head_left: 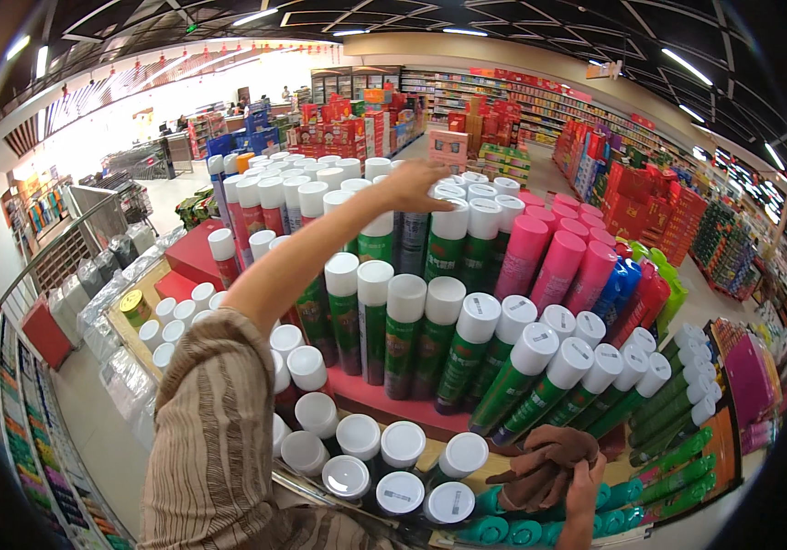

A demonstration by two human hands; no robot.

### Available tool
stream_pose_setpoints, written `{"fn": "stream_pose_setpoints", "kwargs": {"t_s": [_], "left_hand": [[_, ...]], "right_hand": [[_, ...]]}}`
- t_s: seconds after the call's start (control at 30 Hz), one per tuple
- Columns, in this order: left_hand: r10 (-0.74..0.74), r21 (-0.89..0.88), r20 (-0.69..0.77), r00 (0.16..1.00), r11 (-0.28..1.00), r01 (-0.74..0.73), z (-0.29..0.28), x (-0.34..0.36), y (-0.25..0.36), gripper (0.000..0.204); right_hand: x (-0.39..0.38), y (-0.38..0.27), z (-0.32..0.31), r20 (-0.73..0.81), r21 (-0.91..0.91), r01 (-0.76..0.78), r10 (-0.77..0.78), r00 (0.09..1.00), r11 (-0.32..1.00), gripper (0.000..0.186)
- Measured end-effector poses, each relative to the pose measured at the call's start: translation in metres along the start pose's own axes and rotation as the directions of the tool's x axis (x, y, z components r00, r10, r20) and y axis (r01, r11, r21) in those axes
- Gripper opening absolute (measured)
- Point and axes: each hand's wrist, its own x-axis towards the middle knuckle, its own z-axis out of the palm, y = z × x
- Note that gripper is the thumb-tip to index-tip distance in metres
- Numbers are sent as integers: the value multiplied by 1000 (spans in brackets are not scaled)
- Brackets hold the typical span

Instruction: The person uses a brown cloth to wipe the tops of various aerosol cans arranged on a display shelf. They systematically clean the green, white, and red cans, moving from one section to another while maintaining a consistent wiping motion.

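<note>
White-capped cans (446, 249) stood left of the pink cans (525, 249), the left hand (416, 186) reaching over, grip unclear, a step seemingly needing care. The right hand (584, 486) clutched brown cloth (542, 467) in front of the pink cans.

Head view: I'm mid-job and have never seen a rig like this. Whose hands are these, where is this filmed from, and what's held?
There's no machine: these are one person's bare hands, filmed by a wide fisheye camera on their head, so straight edges bend near the rim. The left hand reaches over white caps; I can't tell whether it holds one. The right hand holds a crumpled brown cloth. On the display stand green cans, with pink cans farther right.
</note>
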Motion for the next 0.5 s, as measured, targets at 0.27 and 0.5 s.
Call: {"fn": "stream_pose_setpoints", "kwargs": {"t_s": [0.27,0.5], "left_hand": [[-84,192,416,905,981,3,-16,-63,-50,73],[-85,1,319,944,996,90,-11,-79,-68,65]], "right_hand": [[33,-128,69,387,255,215,-304,870,943,60],[163,-179,173,528,419,18,-259,809,908,43]]}}
